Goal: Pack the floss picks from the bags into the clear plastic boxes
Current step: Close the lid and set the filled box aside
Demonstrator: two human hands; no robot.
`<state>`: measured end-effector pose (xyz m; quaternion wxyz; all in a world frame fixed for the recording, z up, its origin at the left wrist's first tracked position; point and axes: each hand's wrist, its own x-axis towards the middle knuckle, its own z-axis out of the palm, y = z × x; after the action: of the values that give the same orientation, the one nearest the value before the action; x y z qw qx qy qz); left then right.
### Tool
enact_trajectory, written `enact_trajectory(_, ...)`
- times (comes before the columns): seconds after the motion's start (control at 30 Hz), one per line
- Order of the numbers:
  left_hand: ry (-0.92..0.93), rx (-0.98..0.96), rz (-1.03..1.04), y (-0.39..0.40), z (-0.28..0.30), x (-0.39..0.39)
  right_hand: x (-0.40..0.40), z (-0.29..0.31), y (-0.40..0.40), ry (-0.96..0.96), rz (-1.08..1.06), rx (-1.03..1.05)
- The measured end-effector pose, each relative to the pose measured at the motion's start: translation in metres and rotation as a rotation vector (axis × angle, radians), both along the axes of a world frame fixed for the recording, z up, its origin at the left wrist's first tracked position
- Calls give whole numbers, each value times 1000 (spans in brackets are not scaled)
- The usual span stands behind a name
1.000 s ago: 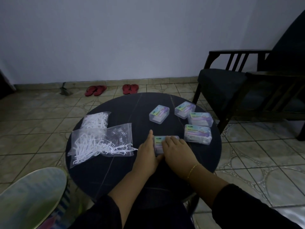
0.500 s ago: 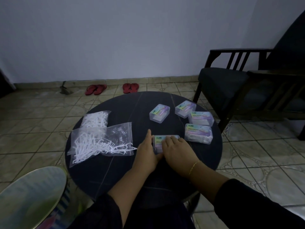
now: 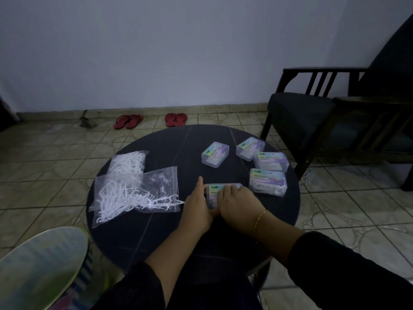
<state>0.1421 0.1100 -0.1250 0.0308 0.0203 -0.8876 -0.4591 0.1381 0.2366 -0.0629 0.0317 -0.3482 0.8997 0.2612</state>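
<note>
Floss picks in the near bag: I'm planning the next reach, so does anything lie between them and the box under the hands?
Nothing visible: bare table lies between the near bag and the box both hands hold.

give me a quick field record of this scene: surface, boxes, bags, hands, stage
surface: round dark table
boxes: five clear plastic boxes; four lie closed at far right, e.g. one; the fifth box is under the hands
bags: near bag with white floss picks spilling from its mouth; far bag behind it
left hand: grips the fifth box's left end
right hand: fingers curled over its top
stage: fifth box being handled; picks remain in both bags
</note>
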Motion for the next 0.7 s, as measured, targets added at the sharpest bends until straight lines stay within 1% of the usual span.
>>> enact_trajectory(0.17, 11, -18, 24, -1, -3, -3, 4, 4, -5, 14, 12, 58)
enact_trajectory(0.23, 4, -23, 29, -2, -4, -5, 1, 10, -10, -85, -42, 63)
enact_trajectory(0.3, -12, -14, 26, -2, -3, -5, -2, 19, -14, -228, -152, 20)
enact_trajectory(0.37, -54, 19, 10, -3, -1, -6, -7, 26, -13, -266, -208, -62)
enact_trajectory(0.47, -80, 38, -19, -2, 4, -5, -13, 35, 2, -177, -212, -314)
enact_trajectory(0.5, -70, 16, -22, -1, 5, -5, -16, 37, 6, -171, -236, -426)
enact_trajectory(0.57, -22, -88, -12, 2, 6, -5, -26, 39, 11, -149, -295, -641)
enact_trajectory(0.6, 1, -152, -8, 3, 5, -6, -33, 36, 13, -112, -312, -694)
enact_trajectory(0.63, 16, -204, -2, 4, 3, -7, -41, 32, 14, -53, -310, -704)
enact_trajectory(0.7, 21, -259, 12, 6, 1, -11, -55, 21, 18, 69, -299, -609)
